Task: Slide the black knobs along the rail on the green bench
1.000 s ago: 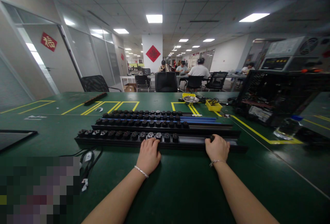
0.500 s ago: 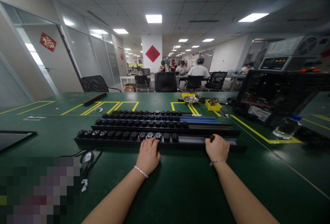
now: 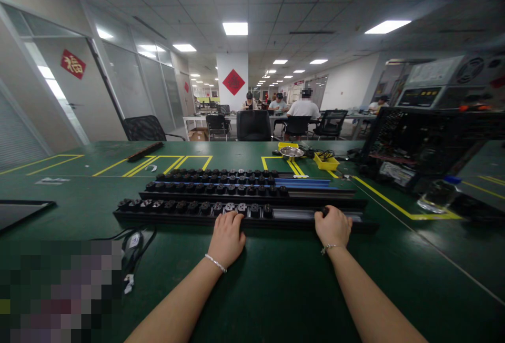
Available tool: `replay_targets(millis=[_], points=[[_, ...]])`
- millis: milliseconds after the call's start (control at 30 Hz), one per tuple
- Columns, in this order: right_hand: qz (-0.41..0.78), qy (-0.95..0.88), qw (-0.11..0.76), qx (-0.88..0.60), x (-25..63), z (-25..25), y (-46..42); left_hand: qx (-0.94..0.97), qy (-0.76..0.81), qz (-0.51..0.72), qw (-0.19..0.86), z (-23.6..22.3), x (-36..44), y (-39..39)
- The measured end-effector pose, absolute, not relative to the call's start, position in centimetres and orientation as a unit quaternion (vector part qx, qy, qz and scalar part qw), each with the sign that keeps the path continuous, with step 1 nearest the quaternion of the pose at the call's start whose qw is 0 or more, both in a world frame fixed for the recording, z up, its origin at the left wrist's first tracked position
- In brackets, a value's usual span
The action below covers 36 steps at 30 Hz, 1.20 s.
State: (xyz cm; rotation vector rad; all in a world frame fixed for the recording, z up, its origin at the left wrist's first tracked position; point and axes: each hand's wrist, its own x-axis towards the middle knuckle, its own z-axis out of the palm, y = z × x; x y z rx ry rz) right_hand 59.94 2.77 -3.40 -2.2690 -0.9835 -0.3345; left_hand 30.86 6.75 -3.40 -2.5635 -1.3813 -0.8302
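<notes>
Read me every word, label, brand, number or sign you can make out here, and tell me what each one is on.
"福", on the red diamond on the door.
Too dark or blurred to read: the red sign on the pillar.
Too small to read: the white tag at lower left.

L hand [image 3: 229, 235] on nearest blk rail [image 3: 292, 221], R hand [image 3: 333, 226] w/ small blk part [image 3: 324, 210] at rail's R section

The view has swung very slightly to the right since the first picture, so the door sign [image 3: 73, 64], pillar sign [image 3: 234, 82], ceiling light [image 3: 235, 29] and front rail [image 3: 165, 220] appear marginally further left.
</notes>
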Motion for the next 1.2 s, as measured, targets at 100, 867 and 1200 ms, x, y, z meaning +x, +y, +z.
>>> replay_targets(millis=[100, 867, 1200], points=[[-0.124, -0.375, 0.322, -0.861, 59.99, -3.47, 2.78, -0.845, -0.458, -0.272, 0.053, -3.33, 30.89, 6.74], [-0.135, -0.363, 0.319, -0.865, 60.11, -3.42, 2.79, -0.843, -0.466, -0.264, 0.040, -3.07, 30.95, 6.62], [-0.132, -0.361, 0.319, -0.866, 60.06, -3.34, 2.64, -0.844, -0.461, -0.269, 0.050, -3.21, 30.95, 6.63]])
